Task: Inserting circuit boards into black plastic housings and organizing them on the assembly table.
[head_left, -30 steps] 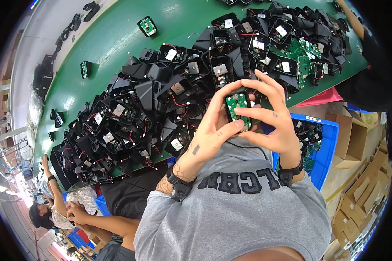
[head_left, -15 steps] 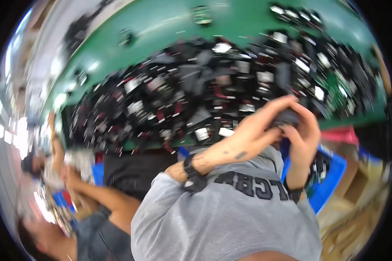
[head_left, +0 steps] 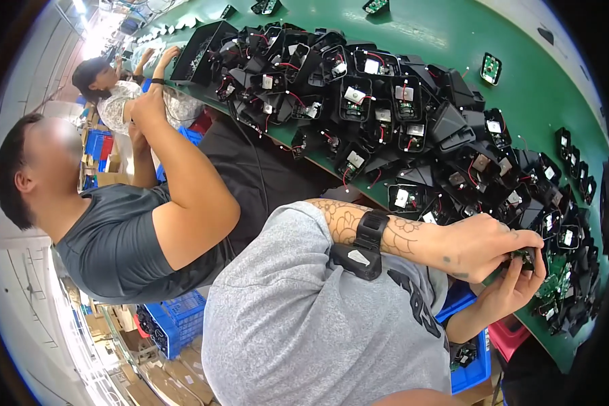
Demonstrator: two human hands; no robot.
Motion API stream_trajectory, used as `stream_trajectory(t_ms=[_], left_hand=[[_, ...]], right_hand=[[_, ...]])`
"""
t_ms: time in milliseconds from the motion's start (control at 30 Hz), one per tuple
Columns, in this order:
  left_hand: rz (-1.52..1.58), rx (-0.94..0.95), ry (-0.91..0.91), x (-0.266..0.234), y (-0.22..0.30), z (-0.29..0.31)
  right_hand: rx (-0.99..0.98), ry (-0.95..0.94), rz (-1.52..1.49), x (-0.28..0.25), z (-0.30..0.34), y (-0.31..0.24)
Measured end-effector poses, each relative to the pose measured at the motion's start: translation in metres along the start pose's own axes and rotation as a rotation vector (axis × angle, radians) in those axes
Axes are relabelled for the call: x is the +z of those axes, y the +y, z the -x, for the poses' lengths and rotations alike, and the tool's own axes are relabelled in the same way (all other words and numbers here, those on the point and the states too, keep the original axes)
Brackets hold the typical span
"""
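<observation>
A small dark casing point(head_left: 526, 257) with what looks like a circuit board is pinched between both my hands, near the bench edge on the right. My left hand point(head_left: 479, 247) comes over it from the left, fingers curled down onto it. From below, my right hand point(head_left: 511, 287) holds it with bent fingers, which partly cover it. Just beyond and around my hands spreads a heap of black plastic housings point(head_left: 355, 98), many with boards, silvery parts and red wires showing. Several bare green circuit boards point(head_left: 558, 274) lie close to my right fingers.
The green bench point(head_left: 430, 30) curves along the far side, with a few separate housings point(head_left: 491, 68) on it. A black bin point(head_left: 199, 54) stands at its far left. A co-worker point(head_left: 135, 223) sits close on my left, another beyond. A blue crate point(head_left: 479, 365) is beneath my right arm.
My view has swung left, so the co-workers and more of the heap show. Both hands appear farther right, still together around the casing, with the left hand now turned over it.
</observation>
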State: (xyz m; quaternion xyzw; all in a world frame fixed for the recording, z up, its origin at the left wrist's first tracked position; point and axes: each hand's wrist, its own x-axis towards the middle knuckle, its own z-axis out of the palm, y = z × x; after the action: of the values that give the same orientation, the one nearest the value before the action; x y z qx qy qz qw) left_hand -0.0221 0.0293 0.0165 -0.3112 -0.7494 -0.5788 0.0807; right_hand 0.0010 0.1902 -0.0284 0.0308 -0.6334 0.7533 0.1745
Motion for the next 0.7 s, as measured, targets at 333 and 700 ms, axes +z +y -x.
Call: stream_trajectory(t_ms=[333, 700], left_hand=[[-0.375, 0.144, -0.086, -0.063, 0.012, -0.097], [-0.891, -0.147, -0.687, -0.234, -0.252, -0.219]], right_hand=[[-0.002, 0.154, -0.059, -0.073, -0.016, -0.011], [0.05, 0.374, 0.041, -0.13, -0.004, -0.008]])
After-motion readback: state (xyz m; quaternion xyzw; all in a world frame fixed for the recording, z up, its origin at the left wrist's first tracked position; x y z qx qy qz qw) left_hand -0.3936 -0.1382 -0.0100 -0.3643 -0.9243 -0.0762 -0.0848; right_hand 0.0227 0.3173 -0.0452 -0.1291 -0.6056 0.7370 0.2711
